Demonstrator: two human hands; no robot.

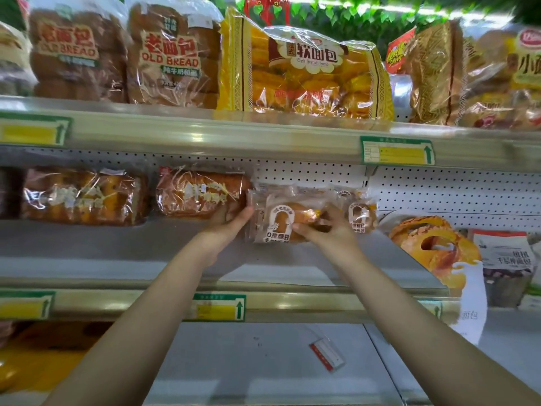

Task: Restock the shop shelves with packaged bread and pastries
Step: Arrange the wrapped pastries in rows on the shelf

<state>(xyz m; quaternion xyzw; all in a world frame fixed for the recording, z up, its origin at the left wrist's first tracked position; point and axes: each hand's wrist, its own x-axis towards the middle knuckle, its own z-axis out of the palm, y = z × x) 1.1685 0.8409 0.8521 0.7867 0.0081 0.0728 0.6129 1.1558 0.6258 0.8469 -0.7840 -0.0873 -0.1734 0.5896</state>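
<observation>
- Grey metal middle shelf [117, 247] runs across the view, backed by a white perforated panel [439, 194]; green-and-yellow price tags [398, 150] sit on the shelf rails.
- Top shelf [205, 133] carries two Old Bread loaves [172, 57] and a yellow bag [304, 71]; green leaves [351, 13] hang above.
- Brown loaves [202, 191] stand at the left of the middle shelf; an orange bag [433, 247] leans at the right.
- Lower shelf [263, 370] holds a red tag [326, 354].
- Pack [276, 221] of pastry stands at the back of the middle shelf, between both hands.
- Left hand [231, 222] lies with fingers nearly straight against the pack's left edge, just beside a brown loaf.
- Right hand [328, 230] grips the pack's right side, thumb on the front, fingers curled over it.
- Second pack [361, 215] stands just right of that hand.
</observation>
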